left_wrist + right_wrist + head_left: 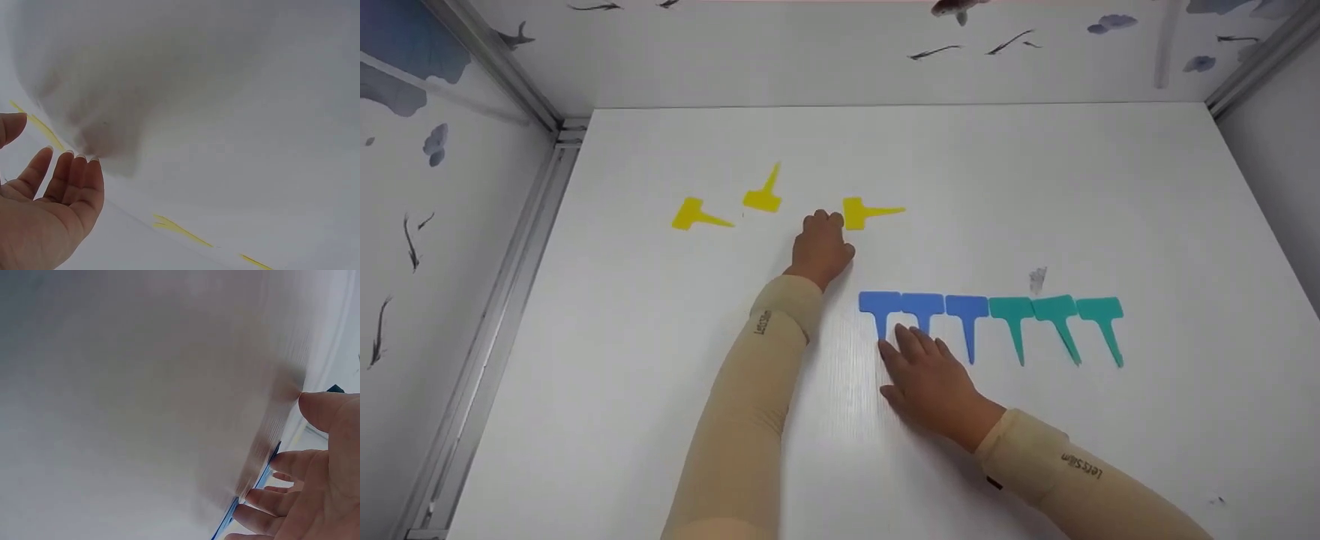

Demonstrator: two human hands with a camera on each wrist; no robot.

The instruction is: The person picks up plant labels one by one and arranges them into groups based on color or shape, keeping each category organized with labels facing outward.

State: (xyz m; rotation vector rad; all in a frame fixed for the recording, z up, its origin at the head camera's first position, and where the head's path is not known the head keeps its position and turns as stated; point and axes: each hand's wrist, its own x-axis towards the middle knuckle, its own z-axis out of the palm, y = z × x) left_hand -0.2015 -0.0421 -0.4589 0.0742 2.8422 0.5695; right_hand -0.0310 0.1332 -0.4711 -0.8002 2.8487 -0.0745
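My left hand [820, 247] rests beside the wide end of a yellow T-shaped tag [855, 214], its fingers slightly bent. The left wrist view has that hand [62, 194] with the thumb apart and nothing visible between the fingers. Two more yellow tags, one pointing right [690, 214] and one pointing up [763, 200], lie to its left. My right hand [934, 386] is spread, fingertips at the stems of the two left blue tags [879, 302], partly covering them. In the right wrist view, blue edges [226, 517] show by this hand's fingers [287, 464].
A third blue tag [967, 306] and three green tags [1012, 307] continue the row rightward on the white table [622, 375]. A grey smudge [1037, 280] is above the green ones. White panels with fish and leaf prints and a metal frame [521, 217] border the table.
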